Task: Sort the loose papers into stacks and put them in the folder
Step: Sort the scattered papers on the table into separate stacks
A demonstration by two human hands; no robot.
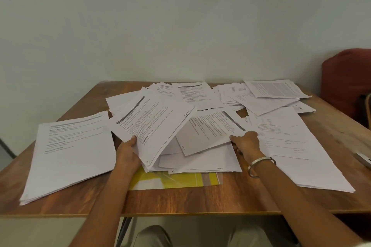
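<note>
Loose printed papers [192, 94] lie scattered over the middle and back of a wooden table [180, 200]. My left hand [128, 150] grips a lifted bundle of sheets [154, 126] by its near edge, thumb on top. My right hand [247, 142], a metal bangle on its wrist, pinches the near corner of a single sheet [210, 132] that is raised off the pile. A yellow folder [172, 181] lies flat under the middle pile, near the front edge. One tidy stack [68, 154] sits at the left and another stack [297, 146] at the right.
A white wall runs along the table's far edge. A dark red seat back [347, 84] stands at the right. A small pale object [364, 158] lies at the table's right edge. My knees show below the front edge.
</note>
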